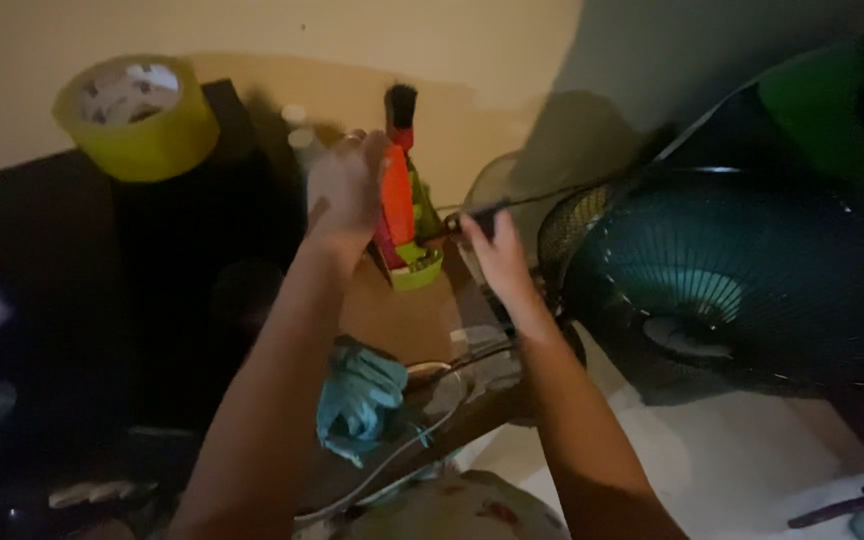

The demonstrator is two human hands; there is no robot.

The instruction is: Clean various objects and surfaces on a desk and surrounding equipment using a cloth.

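A dim room is shown, with a pale yellowish wall behind and a dark cabinet standing against it at the left. Largest among the things is a dark fan guard, a round wire cage lying at the right with its near rim just beside the right forearm. A roll of yellow tape is set near the back edge of the cabinet top, close to the wall. A crumpled light-blue cloth lies at the front edge of a small brown shelf, between the two forearms, with a thin cord trailing past it.

An orange-and-green brush-tipped tool is held upright against the wall. The left hand is curled around its left side, fingers closed on the body. The right hand is pinched shut on a thin dark wire that runs toward the fan guard; what the wire belongs to cannot be told in this light.

The risks are judged as follows. The tool could slip from the one-handed hold and drop onto the shelf. The wire, if pulled hard, could drag the fan guard over or spring back at the fingers. The trailing cord could be snagged by a forearm. Poor light makes a misjudged reach likelier.
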